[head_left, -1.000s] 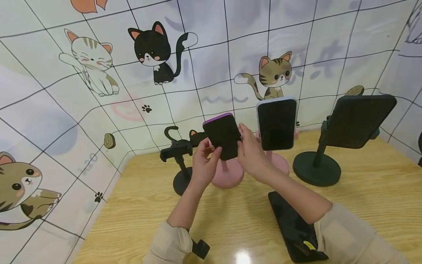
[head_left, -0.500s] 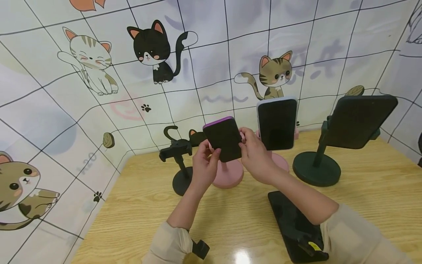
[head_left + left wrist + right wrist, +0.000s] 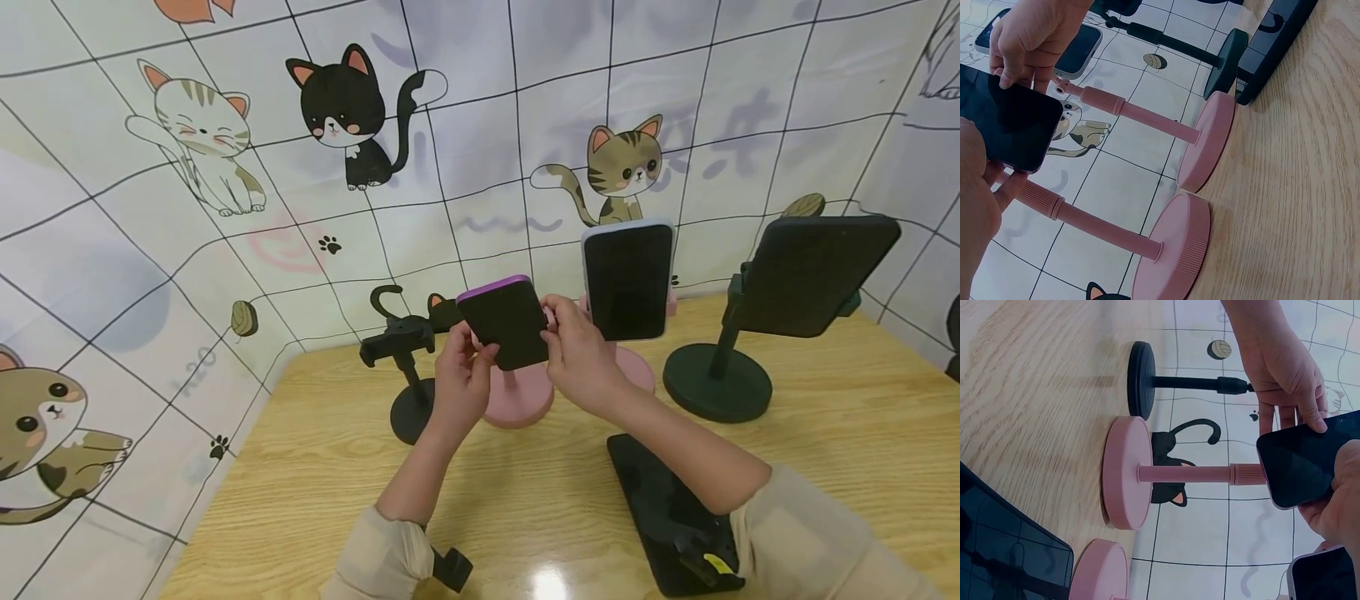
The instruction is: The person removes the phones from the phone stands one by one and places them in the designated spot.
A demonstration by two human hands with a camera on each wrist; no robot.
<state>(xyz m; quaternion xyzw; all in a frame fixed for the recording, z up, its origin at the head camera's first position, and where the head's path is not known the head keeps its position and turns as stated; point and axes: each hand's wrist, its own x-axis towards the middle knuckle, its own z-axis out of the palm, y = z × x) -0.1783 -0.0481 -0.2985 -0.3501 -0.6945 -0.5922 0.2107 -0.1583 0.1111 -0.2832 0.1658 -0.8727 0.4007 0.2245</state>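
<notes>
A phone (image 3: 504,323) with a purple edge and dark screen sits at the head of a pink phone stand (image 3: 519,402), leaning back. My left hand (image 3: 459,379) grips its left side, thumb on the front and fingers behind. On the opposite side my right hand (image 3: 583,360) pinches the edge near a pink piece of the stand's holder. Seen from the left wrist, the stand's pink post (image 3: 1107,230) rises to the phone's underside. The right wrist view shows the phone's lower end (image 3: 1285,472) against the top of that post; the holder behind is mostly hidden.
A black stand (image 3: 408,367) is at left. To the right are a second pink stand (image 3: 633,371) bearing a light-edged phone (image 3: 628,279), and a dark green stand (image 3: 717,383) bearing a tablet (image 3: 817,275). A black tablet (image 3: 645,483) lies on the wooden table (image 3: 525,508) under my right forearm.
The held phone's top edge has dropped and tilted back, so its screen looks shorter. My right hand has shifted slightly right and down along with it; my left hand stays on the left side.
</notes>
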